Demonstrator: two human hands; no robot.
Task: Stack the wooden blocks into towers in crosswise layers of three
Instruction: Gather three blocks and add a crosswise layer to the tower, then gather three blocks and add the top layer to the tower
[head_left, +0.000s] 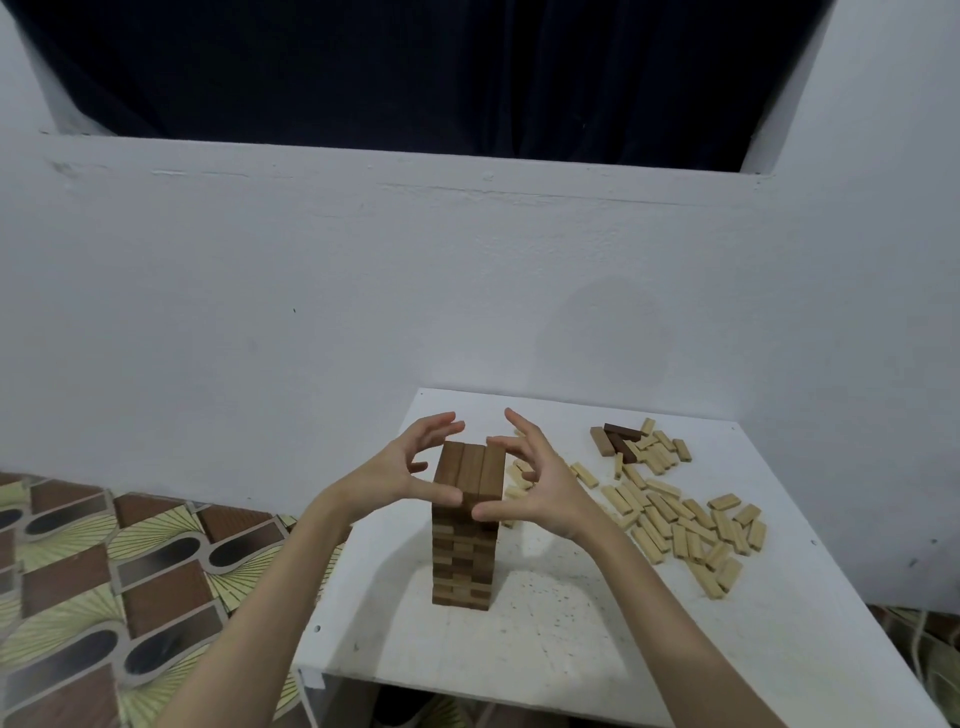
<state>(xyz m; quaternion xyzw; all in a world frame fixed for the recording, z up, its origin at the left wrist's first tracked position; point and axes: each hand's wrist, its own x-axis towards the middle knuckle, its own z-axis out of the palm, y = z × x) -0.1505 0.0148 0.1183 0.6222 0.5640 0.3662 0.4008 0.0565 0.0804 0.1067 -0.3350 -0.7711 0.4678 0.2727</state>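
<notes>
- Left hand (402, 470) sits at the left side of the tower top, fingers spread and loosely arched, thumb tip touching the near end of the top layer. That grip is apart, not wrapped around anything.
- Right hand (535, 480) mirrors it on the right: fingers splayed over the top, thumb pressed to the near face just below the top blocks. Grip also apart.
- Between both hands stands the dark wooden tower (465, 535), upright on the white tabletop (571, 639), three blocks side by side on top.
- Just right of the right hand lies a scattered pile of pale loose blocks (675, 514), with a couple of dark blocks (622, 439) at its far end.
- Left of the left arm, patterned floor (104, 571).
</notes>
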